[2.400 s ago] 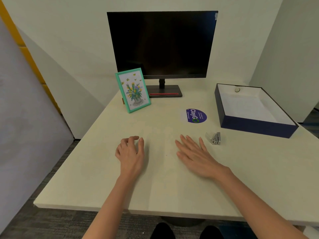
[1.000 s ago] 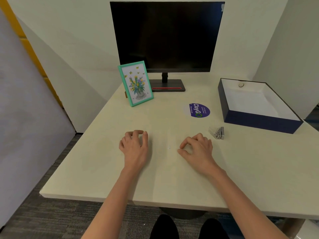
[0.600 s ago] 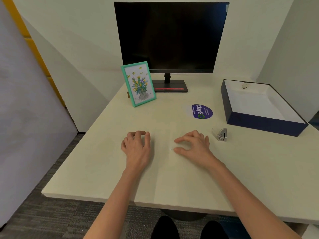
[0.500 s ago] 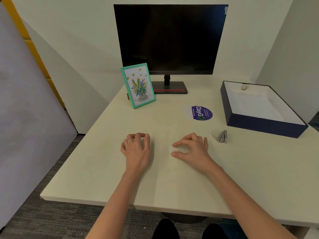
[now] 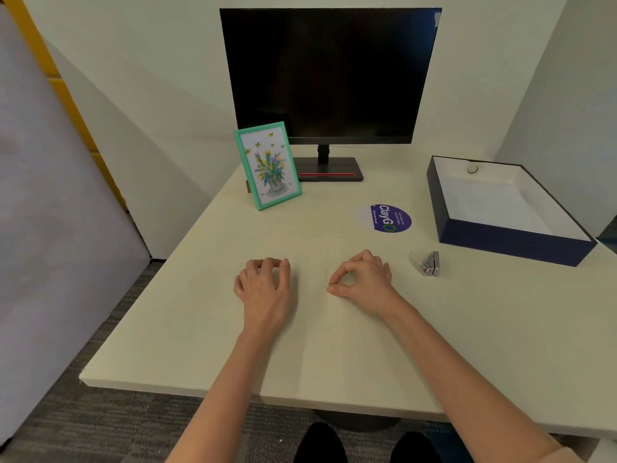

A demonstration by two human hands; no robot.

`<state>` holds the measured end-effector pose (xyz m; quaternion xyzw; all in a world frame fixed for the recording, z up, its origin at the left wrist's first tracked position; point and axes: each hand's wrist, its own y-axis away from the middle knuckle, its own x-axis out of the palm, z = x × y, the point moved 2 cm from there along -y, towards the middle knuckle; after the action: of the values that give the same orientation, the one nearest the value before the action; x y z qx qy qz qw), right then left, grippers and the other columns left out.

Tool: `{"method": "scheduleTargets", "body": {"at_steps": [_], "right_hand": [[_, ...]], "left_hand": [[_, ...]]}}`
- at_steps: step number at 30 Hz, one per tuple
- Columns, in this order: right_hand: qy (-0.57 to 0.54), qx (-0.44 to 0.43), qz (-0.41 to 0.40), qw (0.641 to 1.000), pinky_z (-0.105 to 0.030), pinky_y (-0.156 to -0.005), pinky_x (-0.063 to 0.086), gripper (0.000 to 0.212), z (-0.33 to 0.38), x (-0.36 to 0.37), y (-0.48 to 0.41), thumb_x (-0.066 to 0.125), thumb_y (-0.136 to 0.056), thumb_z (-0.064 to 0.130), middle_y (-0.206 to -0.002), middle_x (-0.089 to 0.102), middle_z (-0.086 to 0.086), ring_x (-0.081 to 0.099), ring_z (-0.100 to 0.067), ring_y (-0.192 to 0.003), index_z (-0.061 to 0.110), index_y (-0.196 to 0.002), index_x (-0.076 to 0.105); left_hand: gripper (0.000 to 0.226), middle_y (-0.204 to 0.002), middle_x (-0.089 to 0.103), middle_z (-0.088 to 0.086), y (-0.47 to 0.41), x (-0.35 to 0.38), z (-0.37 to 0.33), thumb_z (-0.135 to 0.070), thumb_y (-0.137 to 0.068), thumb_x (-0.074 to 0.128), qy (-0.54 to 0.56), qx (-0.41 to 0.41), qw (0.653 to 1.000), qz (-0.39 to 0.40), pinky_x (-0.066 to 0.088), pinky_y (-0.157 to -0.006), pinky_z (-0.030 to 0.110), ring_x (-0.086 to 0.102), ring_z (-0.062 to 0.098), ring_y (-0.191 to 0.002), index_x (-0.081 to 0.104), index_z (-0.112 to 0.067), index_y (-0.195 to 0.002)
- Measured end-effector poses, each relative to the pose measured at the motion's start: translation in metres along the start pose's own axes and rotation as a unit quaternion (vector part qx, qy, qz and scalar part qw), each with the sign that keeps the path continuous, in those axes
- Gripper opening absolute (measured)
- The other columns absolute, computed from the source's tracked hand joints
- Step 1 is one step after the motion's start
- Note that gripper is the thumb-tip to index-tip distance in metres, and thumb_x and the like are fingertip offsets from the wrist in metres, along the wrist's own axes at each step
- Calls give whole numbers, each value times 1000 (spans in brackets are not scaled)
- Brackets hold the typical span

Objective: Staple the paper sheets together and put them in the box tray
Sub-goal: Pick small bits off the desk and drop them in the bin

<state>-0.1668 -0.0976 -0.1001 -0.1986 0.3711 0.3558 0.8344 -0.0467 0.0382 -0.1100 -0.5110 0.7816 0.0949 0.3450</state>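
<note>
My left hand (image 5: 263, 285) rests on the cream desk with its fingers curled under and nothing in it. My right hand (image 5: 362, 279) lies beside it, thumb and forefinger pinched into a ring on a pale edge of the paper sheets (image 5: 347, 280). The sheets are almost the desk's colour, and only a faint straight line between my hands marks them. A small silver stapler (image 5: 429, 263) lies just right of my right hand, untouched. The navy box tray (image 5: 510, 242) with its white inside stands at the right.
A dark monitor (image 5: 330, 75) stands at the back with a green-framed flower picture (image 5: 268, 165) leaning before it. A purple round sticker (image 5: 389, 218) lies flat on the desk. A small round object (image 5: 472, 169) sits in the tray's far corner. The desk's front edge runs under my forearms.
My right hand went from flat with spread fingers to curled, and its thumb and forefinger closed into a pinch. My left hand stayed curled in place. The stapler and tray have not moved.
</note>
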Motion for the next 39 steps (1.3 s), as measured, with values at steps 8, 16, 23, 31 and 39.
{"method": "scheduleTargets", "body": {"at_steps": [8, 16, 23, 31, 39], "right_hand": [[57, -4, 42, 998, -52, -116, 9, 15, 6, -2, -7, 71, -79, 33, -111, 37, 7, 31, -16, -127, 38, -71, 59], [93, -3, 113, 989, -50, -116, -1, 4, 6, -4, -10, 57, -89, 34, -129, 33, 0, 24, -19, -131, 31, -91, 56], [83, -18, 104, 991, -47, -118, 0, 9, 2, -3, -7, 53, -91, 33, -126, 33, 0, 24, -18, -130, 26, -95, 58], [43, -6, 83, 996, -38, -113, 19, 7, -2, -22, -4, 51, -93, 32, -124, 35, 2, 28, -16, -124, 27, -93, 56], [5, 7, 88, 996, -39, -114, 18, 18, -4, -32, 3, 53, -93, 33, -126, 36, -1, 29, -17, -124, 20, -103, 61]], "left_hand": [[33, -116, 47, 3, -1, 1, 1, -38, -98, 38, -3, 4, 1000, 0, 12, -114, 37, 40, 22, -122, 62, -20, -112], [25, -115, 49, 1, 4, 4, -3, -31, -94, 46, -96, 74, 992, 26, 19, -105, 37, 41, 21, -117, 60, -24, -114], [21, -106, 52, -5, 13, 8, -9, -32, -92, 51, -112, 139, 981, 72, 20, -89, 30, 44, 17, -107, 62, -28, -110], [21, -97, 60, 0, 18, 16, -21, -25, -93, 47, -110, 97, 988, 54, 32, -86, 34, 50, 23, -96, 66, -19, -99], [22, -97, 64, -4, 24, 24, -34, -20, -92, 48, -103, 106, 986, 76, 27, -84, 32, 51, 20, -99, 69, -26, -98]]}}
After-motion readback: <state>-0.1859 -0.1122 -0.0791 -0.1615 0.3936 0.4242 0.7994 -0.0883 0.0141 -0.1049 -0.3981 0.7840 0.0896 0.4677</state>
